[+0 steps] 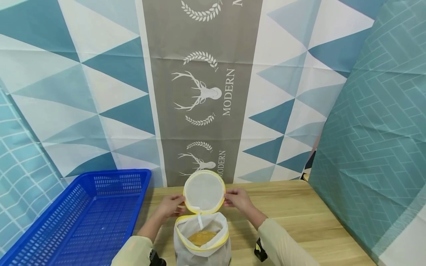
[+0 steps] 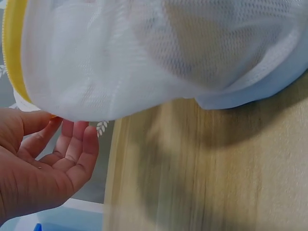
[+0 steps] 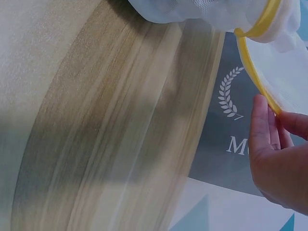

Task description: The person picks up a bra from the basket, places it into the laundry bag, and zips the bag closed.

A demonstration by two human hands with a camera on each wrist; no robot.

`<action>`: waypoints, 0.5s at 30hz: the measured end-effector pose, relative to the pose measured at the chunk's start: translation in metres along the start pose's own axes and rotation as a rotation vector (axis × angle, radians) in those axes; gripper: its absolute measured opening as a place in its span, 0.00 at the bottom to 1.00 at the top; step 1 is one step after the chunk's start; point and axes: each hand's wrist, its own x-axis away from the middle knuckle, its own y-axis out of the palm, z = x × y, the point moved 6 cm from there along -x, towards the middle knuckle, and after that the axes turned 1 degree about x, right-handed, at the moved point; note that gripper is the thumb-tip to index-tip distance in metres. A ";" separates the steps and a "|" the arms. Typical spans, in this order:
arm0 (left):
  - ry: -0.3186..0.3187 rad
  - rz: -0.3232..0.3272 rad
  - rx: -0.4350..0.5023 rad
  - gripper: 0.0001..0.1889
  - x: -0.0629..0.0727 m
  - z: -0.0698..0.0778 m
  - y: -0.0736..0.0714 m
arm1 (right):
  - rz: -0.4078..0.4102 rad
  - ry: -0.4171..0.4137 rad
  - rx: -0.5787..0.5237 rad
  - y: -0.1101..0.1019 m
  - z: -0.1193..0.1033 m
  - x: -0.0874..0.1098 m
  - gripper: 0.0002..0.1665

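**One mesh bag [image 1: 203,256] sits with its one round lid [image 1: 204,192] lifted between two hands**

The single white bag stands upright on the counter [image 1: 283,221], its one mouth agape and edged in yellow. Inside shows one yellow-brown patch [image 1: 201,238], too unclear to identify. The lid, also white with a yellow rim, stands up behind the mouth, its lower edge meeting the bag's back rim. One white tab [image 1: 200,220] hangs from there into the mouth.

Two hands hold the lid, one on each side: the left hand [image 1: 171,205] pinches its left edge, the right hand [image 1: 240,199] its right edge, both with thumb and fingers. Two cream sleeves [image 1: 286,244] cover the forearms, and two black bands [image 1: 260,251] show near the wrists.

One blue basket [image 1: 146,179] lies left of the bag, apart from it and partly out of frame. Behind the counter hangs one patterned cloth [image 1: 206,37] with two deer heads [image 1: 211,93] in view; one teal cloth [image 1: 382,111] hangs to the right.
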 end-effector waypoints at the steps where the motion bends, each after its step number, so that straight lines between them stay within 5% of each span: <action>1: 0.005 0.005 -0.006 0.18 0.001 0.002 -0.001 | 0.001 -0.004 -0.001 0.000 -0.002 0.001 0.14; 15: 0.067 0.050 -0.067 0.17 0.006 0.013 -0.010 | -0.072 -0.093 -0.016 -0.003 -0.017 0.007 0.14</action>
